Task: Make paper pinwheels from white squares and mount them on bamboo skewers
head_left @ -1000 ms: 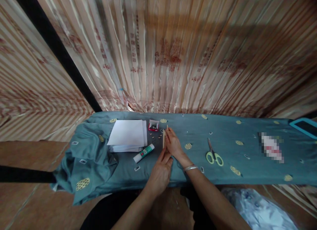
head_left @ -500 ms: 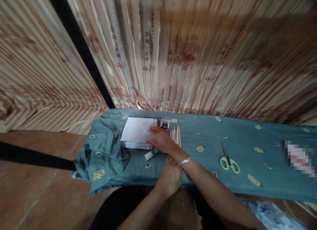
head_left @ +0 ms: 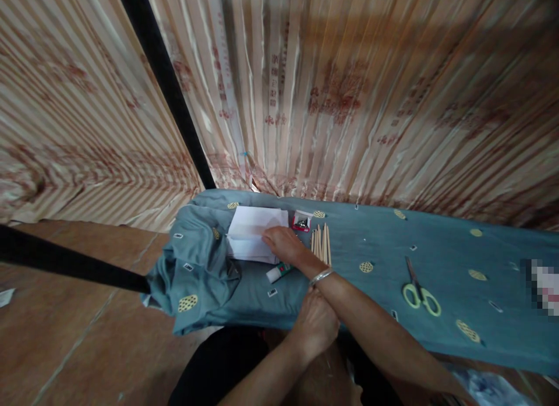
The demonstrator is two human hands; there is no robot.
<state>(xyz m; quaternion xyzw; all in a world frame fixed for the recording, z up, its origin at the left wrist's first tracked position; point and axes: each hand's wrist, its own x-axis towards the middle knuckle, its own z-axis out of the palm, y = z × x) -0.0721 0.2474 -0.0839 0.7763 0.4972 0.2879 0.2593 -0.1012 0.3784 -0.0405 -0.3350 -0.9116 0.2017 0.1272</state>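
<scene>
My right hand [head_left: 283, 244], with a silver bracelet [head_left: 321, 276] at its wrist, lies over the right side of a stack of white paper [head_left: 251, 251]. Its fingers are curled in at the top sheet of paper [head_left: 253, 219], whose near part looks bent up; the fingertips are partly hidden. My left hand [head_left: 317, 324] is closed under my right wrist, near the table's front edge. What it holds, if anything, is hidden behind my forearm. A glue stick [head_left: 278, 272] with a white cap lies just in front of the stack.
Beside the paper sits a small red box with dark metal bits [head_left: 301, 221]. Several wooden sticks [head_left: 322, 243] lie right of my hand, and green-handled scissors [head_left: 420, 295] farther right. A teal patterned cloth [head_left: 371, 301] covers the table, bunched at the left. Curtains stand behind.
My right hand's fingers have gone from lying flat on the paper to curled, and the top sheet now looks bent. The view has shifted slightly left.
</scene>
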